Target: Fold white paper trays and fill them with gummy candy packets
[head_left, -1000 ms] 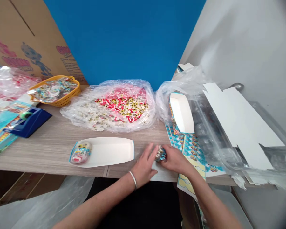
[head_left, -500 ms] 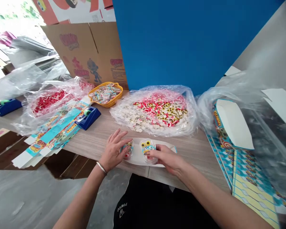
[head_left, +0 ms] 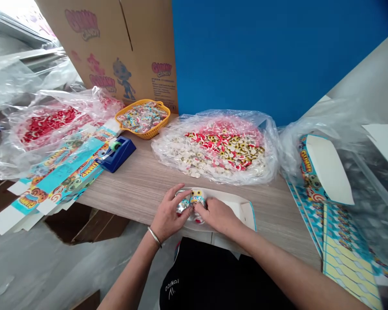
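Observation:
A white card tray [head_left: 236, 199] with a thin blue edge lies on the table right in front of me. Two small clear candy packs sit side by side at its left end. My left hand [head_left: 173, 211] is curled over the left candy pack [head_left: 183, 205], thumb and fingers gripping its sides. With its fingers bent, my right hand [head_left: 218, 214] holds the right candy pack [head_left: 198, 199], which shows yellow eye shapes and a blue printed band. The fingers partly cover both packs.
Behind the tray lies a clear bag of loose gummies [head_left: 220, 150]. Farther left are a yellow basket [head_left: 151, 131] of packs, a blue tape dispenser [head_left: 118, 155], flat printed boxes [head_left: 67, 172] and a bag of red pieces [head_left: 51, 125]. A folded carton [head_left: 330, 172] stands at the right.
My right hand has moved left with its pack, bringing it against the left one. My left hand has closed around the left pack. The view has tilted down and shifted.

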Motion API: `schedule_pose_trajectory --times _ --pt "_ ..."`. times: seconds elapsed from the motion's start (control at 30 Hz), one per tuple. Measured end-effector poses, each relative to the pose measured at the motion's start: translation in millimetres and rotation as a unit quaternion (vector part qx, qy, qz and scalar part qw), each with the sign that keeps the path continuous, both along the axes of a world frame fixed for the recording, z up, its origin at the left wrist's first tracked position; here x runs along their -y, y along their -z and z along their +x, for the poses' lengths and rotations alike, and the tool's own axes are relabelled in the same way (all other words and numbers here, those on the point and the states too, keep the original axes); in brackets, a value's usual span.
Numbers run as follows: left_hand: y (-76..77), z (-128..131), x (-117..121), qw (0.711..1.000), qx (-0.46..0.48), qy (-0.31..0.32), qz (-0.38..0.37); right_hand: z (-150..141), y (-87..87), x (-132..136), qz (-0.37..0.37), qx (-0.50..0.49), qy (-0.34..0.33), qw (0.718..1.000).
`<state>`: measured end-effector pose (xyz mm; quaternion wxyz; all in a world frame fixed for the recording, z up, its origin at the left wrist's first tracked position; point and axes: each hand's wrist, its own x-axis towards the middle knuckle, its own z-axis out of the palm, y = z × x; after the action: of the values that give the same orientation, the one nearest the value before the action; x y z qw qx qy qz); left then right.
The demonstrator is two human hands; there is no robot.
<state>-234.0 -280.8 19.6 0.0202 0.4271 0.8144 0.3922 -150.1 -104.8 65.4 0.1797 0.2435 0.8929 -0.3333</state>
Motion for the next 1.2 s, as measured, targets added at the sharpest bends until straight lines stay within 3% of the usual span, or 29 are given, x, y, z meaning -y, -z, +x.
schedule_pose_trajectory --times 0.1,0.27,0.37,0.5,0.67,0.87,1.03,1.2 --pt "1.7 0 1 1.0 0.015 0.004 0.001 6 -5.3 -8 0.013 -0.002 -0.024 1.0" --pt "2.6 0 2 0.999 0.045 -0.007 0.012 16 7.1 -10 -0.042 -0.07 0.063 0.995" --pt "1.7 0 2 0.998 0.064 -0.01 0.019 18 13.4 -6 -0.055 -0.103 0.071 0.991" --pt "2.0 0 1 0.996 0.08 -0.013 0.024 19 14.8 -4 -0.051 -0.08 0.07 0.993" --pt "3.9 -1 0 0.995 0.091 -0.015 0.035 16 12.8 -1 -0.122 -0.051 0.136 0.982" --pt "2.2 -2 -1 0.996 0.084 -0.019 0.034 14 14.2 18 -0.164 -0.059 0.133 0.976" --pt "1.8 -3 1 0.996 0.086 -0.009 0.033 19 12.1 20 -0.116 -0.073 0.099 0.986" --pt "3.8 -6 2 0.994 0.106 -0.003 0.028 7 4.5 24 -0.037 -0.06 0.068 0.995"
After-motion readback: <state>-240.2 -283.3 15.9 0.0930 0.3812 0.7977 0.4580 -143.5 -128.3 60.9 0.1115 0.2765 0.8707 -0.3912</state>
